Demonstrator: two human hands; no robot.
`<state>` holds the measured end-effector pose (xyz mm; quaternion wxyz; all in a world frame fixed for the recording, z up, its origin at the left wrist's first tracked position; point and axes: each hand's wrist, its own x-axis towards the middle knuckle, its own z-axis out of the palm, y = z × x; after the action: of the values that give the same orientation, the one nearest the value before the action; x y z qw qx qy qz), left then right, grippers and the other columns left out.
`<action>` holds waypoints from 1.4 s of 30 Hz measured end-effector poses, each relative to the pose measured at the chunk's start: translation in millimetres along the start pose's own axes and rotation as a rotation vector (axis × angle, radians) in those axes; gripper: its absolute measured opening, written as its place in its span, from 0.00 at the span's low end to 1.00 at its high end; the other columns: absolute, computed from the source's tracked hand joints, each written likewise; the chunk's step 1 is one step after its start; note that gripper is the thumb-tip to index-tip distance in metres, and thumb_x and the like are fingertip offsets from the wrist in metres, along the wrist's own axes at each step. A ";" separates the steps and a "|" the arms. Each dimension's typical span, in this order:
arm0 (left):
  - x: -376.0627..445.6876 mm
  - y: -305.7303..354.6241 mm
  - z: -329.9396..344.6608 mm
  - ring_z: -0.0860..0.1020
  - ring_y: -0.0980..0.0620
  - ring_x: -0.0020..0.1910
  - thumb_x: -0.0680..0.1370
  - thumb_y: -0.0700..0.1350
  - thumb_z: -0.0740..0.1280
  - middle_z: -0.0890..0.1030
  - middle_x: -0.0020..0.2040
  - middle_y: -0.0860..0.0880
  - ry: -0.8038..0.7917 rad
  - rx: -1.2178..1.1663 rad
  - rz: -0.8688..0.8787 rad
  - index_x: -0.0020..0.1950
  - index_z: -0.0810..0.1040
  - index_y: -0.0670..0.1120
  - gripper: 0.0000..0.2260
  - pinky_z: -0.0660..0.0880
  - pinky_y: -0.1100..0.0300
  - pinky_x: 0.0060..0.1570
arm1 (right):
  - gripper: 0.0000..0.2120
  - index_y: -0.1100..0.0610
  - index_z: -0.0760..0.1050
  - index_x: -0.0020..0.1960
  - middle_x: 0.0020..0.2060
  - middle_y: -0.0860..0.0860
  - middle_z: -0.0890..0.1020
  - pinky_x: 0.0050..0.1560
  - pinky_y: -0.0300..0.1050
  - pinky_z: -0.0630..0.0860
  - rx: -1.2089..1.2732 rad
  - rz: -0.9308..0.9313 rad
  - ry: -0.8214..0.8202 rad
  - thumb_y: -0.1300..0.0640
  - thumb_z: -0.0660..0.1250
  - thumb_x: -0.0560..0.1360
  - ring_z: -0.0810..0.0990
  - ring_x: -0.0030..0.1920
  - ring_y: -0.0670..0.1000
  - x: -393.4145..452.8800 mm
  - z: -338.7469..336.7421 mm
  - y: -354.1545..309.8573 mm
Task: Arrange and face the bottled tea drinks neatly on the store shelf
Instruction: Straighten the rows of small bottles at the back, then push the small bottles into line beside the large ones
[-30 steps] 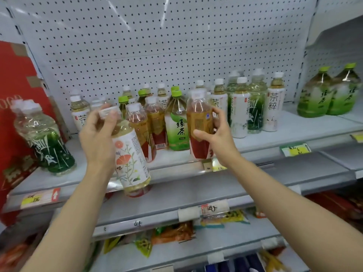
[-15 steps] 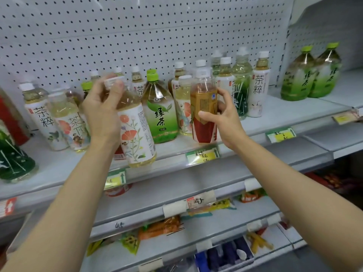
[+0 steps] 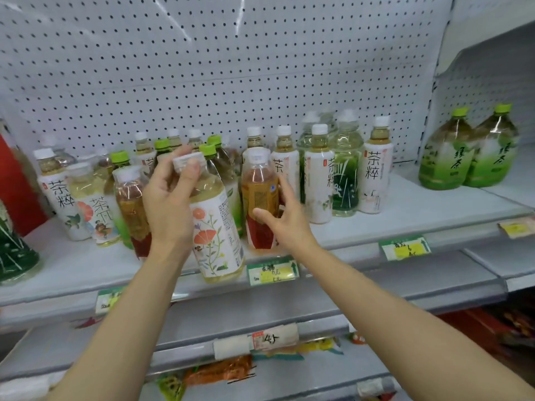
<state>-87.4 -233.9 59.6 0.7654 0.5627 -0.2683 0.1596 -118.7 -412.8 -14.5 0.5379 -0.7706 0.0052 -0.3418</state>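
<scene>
My left hand (image 3: 169, 204) grips the neck, just under the white cap, of a pale tea bottle with a floral label (image 3: 217, 238). That bottle leans to the left, its base at the front edge of the grey shelf (image 3: 405, 215). My right hand (image 3: 285, 218) wraps an amber tea bottle with a red lower label (image 3: 259, 195), thumb across its front and fingers round its right side. It stands upright on the shelf just right of the floral bottle. Behind both stand mixed tea bottles: white-label ones (image 3: 375, 175), green-capped ones (image 3: 208, 151) and another amber one (image 3: 131, 209).
Two large green tea bottles (image 3: 469, 151) stand on the neighbouring shelf at right. A dark green bottle (image 3: 14, 250) is at the far left edge. Price tags (image 3: 272, 273) hang on the shelf front. Lower shelves hold snack packets (image 3: 220, 371). A pegboard forms the back wall.
The floral bottle has come down from in front of the shelf to its front edge. The amber bottle now stands on the shelf, and my right hand's fingers have loosened around it.
</scene>
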 end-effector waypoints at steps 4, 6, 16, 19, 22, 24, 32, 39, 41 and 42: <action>-3.8 2.3 4.0 0.81 0.49 0.49 0.78 0.46 0.68 0.84 0.53 0.48 0.007 0.003 0.025 0.63 0.79 0.44 0.14 0.80 0.56 0.49 | 0.40 0.43 0.54 0.78 0.71 0.47 0.71 0.70 0.57 0.70 -0.129 -0.025 -0.021 0.51 0.72 0.74 0.70 0.70 0.48 7.9 5.5 12.1; -4.8 4.5 7.4 0.82 0.51 0.48 0.75 0.50 0.69 0.84 0.53 0.48 0.001 -0.008 0.035 0.62 0.79 0.45 0.17 0.80 0.59 0.48 | 0.42 0.43 0.53 0.79 0.72 0.49 0.68 0.71 0.57 0.69 -0.189 0.015 -0.022 0.48 0.73 0.73 0.69 0.70 0.49 13.6 3.0 16.5; -1.0 -17.0 58.1 0.81 0.54 0.48 0.78 0.42 0.70 0.82 0.52 0.50 -0.162 -0.103 -0.002 0.61 0.77 0.44 0.11 0.80 0.54 0.50 | 0.21 0.44 0.72 0.69 0.57 0.48 0.81 0.59 0.58 0.78 0.068 -0.044 0.183 0.41 0.62 0.77 0.79 0.58 0.49 -29.2 -22.8 -10.6; -5.7 -23.9 83.8 0.81 0.46 0.54 0.77 0.45 0.71 0.80 0.58 0.44 -0.243 -0.123 -0.016 0.60 0.77 0.46 0.13 0.78 0.44 0.58 | 0.26 0.45 0.69 0.72 0.59 0.49 0.81 0.59 0.58 0.78 0.049 -0.071 0.147 0.42 0.65 0.75 0.80 0.59 0.51 -46.9 -37.2 -19.5; -12.1 -29.7 109.3 0.80 0.43 0.56 0.76 0.48 0.72 0.80 0.58 0.45 -0.294 -0.140 -0.046 0.57 0.78 0.52 0.10 0.77 0.39 0.58 | 0.34 0.46 0.65 0.75 0.61 0.45 0.79 0.60 0.52 0.78 -0.046 -0.051 0.184 0.43 0.71 0.72 0.79 0.60 0.47 -59.3 -54.9 -23.2; -16.4 -33.4 125.7 0.79 0.43 0.58 0.75 0.51 0.72 0.80 0.59 0.46 -0.318 -0.146 -0.054 0.56 0.78 0.54 0.11 0.76 0.38 0.59 | 0.37 0.46 0.63 0.76 0.63 0.45 0.78 0.61 0.50 0.78 -0.092 -0.032 0.201 0.47 0.75 0.71 0.78 0.62 0.45 -66.1 -69.0 -21.5; -37.9 -47.2 205.3 0.79 0.43 0.59 0.74 0.54 0.72 0.80 0.59 0.46 -0.363 -0.146 -0.011 0.58 0.78 0.54 0.14 0.74 0.38 0.61 | 0.43 0.39 0.61 0.75 0.61 0.47 0.80 0.58 0.54 0.80 -0.038 -0.009 0.214 0.50 0.78 0.66 0.82 0.57 0.49 -61.6 -139.3 3.5; -50.1 -55.2 293.5 0.78 0.48 0.60 0.76 0.57 0.69 0.79 0.60 0.50 -0.406 0.003 0.066 0.62 0.77 0.57 0.15 0.75 0.43 0.62 | 0.44 0.43 0.59 0.77 0.64 0.50 0.79 0.58 0.47 0.79 0.009 0.004 0.142 0.61 0.78 0.69 0.82 0.58 0.48 -32.6 -239.2 27.3; -49.1 -57.5 306.5 0.77 0.55 0.62 0.79 0.56 0.66 0.79 0.61 0.53 -0.431 0.100 0.139 0.65 0.77 0.56 0.15 0.73 0.52 0.64 | 0.43 0.38 0.62 0.73 0.61 0.50 0.80 0.54 0.44 0.80 -0.003 -0.009 0.142 0.63 0.78 0.69 0.82 0.56 0.47 -22.4 -267.5 36.8; -47.9 -59.9 309.8 0.76 0.59 0.61 0.81 0.53 0.65 0.78 0.61 0.54 -0.415 0.168 0.192 0.67 0.77 0.53 0.15 0.72 0.57 0.64 | 0.43 0.36 0.62 0.72 0.60 0.49 0.80 0.54 0.43 0.80 -0.009 -0.013 0.150 0.63 0.78 0.68 0.82 0.56 0.47 -16.9 -281.2 43.6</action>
<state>-164.8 -543.5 53.8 0.6257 0.6171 -0.4579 0.1343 -265.6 -657.0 -6.8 0.5305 -0.7453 0.0420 -0.4017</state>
